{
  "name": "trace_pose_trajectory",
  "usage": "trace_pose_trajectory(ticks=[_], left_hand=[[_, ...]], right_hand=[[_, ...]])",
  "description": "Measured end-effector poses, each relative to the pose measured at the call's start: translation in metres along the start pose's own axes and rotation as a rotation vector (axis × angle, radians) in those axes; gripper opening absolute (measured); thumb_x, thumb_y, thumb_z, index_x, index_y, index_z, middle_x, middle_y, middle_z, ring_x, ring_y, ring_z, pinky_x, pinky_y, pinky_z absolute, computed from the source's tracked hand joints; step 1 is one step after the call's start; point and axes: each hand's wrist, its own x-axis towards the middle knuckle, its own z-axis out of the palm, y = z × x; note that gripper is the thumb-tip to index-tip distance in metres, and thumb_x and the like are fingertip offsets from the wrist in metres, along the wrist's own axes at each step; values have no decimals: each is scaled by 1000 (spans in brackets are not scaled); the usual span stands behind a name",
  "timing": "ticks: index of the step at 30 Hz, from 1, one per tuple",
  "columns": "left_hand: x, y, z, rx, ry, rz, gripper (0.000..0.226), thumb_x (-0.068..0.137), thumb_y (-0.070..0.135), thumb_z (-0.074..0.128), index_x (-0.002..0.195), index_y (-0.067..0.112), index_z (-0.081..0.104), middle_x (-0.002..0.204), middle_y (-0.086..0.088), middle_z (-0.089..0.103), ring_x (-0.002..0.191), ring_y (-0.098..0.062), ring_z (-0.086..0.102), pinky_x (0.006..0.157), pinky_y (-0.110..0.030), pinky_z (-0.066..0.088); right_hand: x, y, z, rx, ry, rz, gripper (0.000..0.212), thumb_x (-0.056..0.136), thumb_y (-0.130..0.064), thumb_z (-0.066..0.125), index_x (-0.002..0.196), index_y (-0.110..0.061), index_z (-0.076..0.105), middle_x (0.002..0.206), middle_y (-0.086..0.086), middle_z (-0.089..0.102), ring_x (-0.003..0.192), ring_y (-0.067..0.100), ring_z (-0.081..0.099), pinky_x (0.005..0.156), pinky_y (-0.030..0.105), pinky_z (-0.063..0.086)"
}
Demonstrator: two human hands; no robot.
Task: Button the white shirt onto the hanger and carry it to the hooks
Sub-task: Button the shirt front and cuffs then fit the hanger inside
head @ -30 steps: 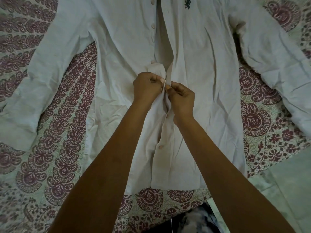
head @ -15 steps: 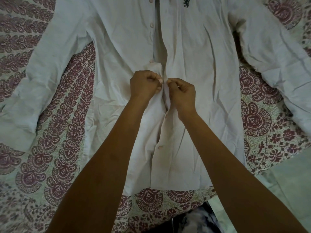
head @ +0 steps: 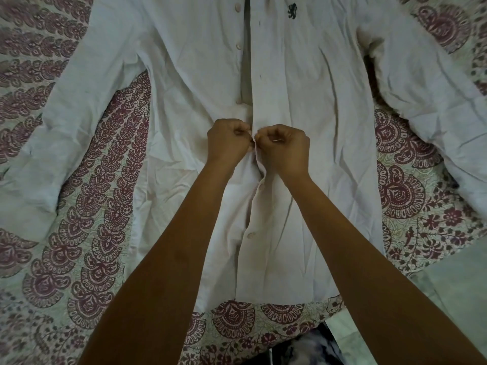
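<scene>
The white shirt point(head: 311, 106) lies flat, front up, on a patterned bedspread, sleeves spread to both sides. A small dark emblem point(head: 291, 11) marks its chest. My left hand point(head: 228, 143) pinches the button side of the placket at mid-height. My right hand point(head: 283, 147) pinches the buttonhole side right against it, fingertips meeting. One button point(head: 250, 235) below my hands is fastened. Above my hands the front gapes open, with several loose buttons point(head: 238, 46) along its left edge. No hanger shows.
The maroon and cream patterned bedspread point(head: 87, 233) covers the bed under the shirt. The bed's edge runs along the lower right, with pale floor point(head: 453, 285) beyond it. Dark patterned clothing point(head: 297, 349) shows at the bottom centre.
My hands have drawn the two front edges together, and the folded-back flap above my left hand now lies flat. The view has shifted slightly down the shirt.
</scene>
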Motion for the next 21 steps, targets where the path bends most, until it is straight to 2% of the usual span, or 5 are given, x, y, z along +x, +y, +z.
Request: trace_pose_trajectory(ticks=[2,5,11,15,21], left_hand=[[-4,3,1,-101,-22,-67,17,84,9,62,67,10,67,75,-14,67,75,-26,67,83,-41,57],[-9,3,3,-209,-43,-105,18,81,24,70,73,8,69,88,-21,70,85,-32,68,87,-40,56],[-8,-1,7,-379,-90,-166,14,84,6,65,70,10,63,74,-8,64,74,-21,64,74,-26,55],[-7,-4,9,-454,-118,-224,12,85,7,64,73,11,62,77,-7,63,80,-20,60,78,-24,52],[-4,-6,11,-432,-172,-245,11,86,9,64,75,10,63,79,-7,62,80,-18,55,65,-16,51]], right_hand=[[-1,0,0,-106,35,-81,6,80,-15,67,81,-11,72,76,-2,69,63,1,59,65,-2,41],[-6,3,2,-141,66,-159,11,83,-18,65,85,-9,70,78,1,71,68,8,62,67,5,44],[-25,10,13,-155,217,-285,15,88,-19,60,90,-6,68,82,9,70,70,19,65,69,31,55],[-26,10,14,-158,245,-271,16,89,-19,59,92,-6,69,82,7,71,70,16,65,69,28,55],[-26,10,9,-48,232,-142,14,88,-15,60,92,-7,71,83,5,72,73,11,65,73,21,54]])
